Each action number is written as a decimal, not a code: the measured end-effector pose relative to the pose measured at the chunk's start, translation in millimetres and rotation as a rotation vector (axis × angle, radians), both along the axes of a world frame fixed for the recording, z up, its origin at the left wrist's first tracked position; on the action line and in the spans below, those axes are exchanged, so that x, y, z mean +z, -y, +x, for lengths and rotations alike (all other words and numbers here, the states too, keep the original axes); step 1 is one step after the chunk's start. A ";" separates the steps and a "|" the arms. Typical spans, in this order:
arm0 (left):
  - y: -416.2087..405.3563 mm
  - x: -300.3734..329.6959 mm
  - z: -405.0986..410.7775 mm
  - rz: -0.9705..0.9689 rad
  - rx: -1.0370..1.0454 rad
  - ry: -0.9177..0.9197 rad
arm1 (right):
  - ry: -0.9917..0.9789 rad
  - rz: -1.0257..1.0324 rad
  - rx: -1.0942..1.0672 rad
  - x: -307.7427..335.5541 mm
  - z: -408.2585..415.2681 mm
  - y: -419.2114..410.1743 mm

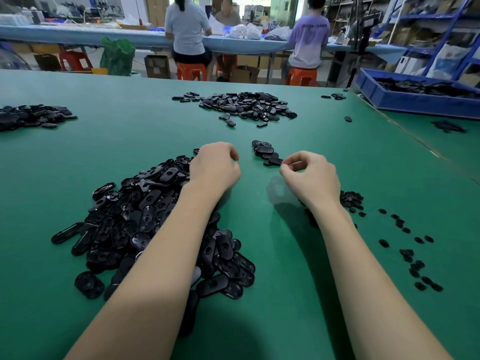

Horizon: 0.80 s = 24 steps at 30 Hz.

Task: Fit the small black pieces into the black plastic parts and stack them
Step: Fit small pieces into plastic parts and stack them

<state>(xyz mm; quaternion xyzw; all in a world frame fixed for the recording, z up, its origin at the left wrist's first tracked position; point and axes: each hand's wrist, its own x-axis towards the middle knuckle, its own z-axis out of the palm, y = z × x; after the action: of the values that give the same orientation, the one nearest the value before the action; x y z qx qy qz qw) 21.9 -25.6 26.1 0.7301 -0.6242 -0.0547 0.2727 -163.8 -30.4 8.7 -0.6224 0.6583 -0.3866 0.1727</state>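
— Head view: where are you in the job?
— Between parts. My right hand (310, 178) pinches at the finished stack (266, 153); my left hand (215, 167), curled and seemingly empty, sits by the unfitted parts pile (155, 222).
— Next?
— Probably a fresh part, plus a small piece (350, 198).

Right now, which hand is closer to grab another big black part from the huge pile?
Probably the left hand. It hangs right at the far edge of the big pile of black plastic parts, while the right hand sits across bare green table, beside the small stacked row.
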 end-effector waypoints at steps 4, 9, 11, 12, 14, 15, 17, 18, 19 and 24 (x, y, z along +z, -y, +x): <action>26.6 7.2 6.2 0.113 0.067 0.135 | 0.001 0.060 0.017 -4.9 -3.2 0.2; 37.1 -1.9 14.9 0.202 0.092 0.085 | 0.028 0.089 0.029 -6.1 -3.4 2.6; 39.1 -3.5 16.0 0.174 0.094 0.092 | 0.029 0.098 0.039 -6.8 -2.5 2.2; 39.4 -3.9 16.1 0.163 0.097 0.101 | 0.030 0.101 0.044 -7.0 -1.9 2.1; 40.2 -5.2 17.0 0.150 0.101 0.117 | 0.025 0.106 0.051 -7.2 -1.5 2.1; 40.7 -5.7 17.6 0.143 0.100 0.120 | 0.025 0.108 0.053 -7.3 -1.4 2.0; 41.1 -5.4 18.7 0.116 0.100 0.109 | 0.035 0.107 0.057 -7.2 -1.6 1.8; 40.1 -4.3 18.9 0.094 0.100 0.096 | 0.043 0.104 0.058 -7.1 -1.8 2.0; 38.0 -2.7 18.7 0.066 0.097 0.080 | 0.050 0.100 0.060 -6.8 -2.4 2.0; 10.3 1.3 8.1 -0.097 -0.131 -0.038 | 0.232 0.120 0.139 -2.6 -1.6 2.7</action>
<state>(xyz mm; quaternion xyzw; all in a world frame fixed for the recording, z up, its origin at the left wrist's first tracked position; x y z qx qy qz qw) 30.0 -35.9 27.3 0.6725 -0.6671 -0.0556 0.3155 -165.5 -33.1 6.1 -0.6062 0.6112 -0.4028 0.3109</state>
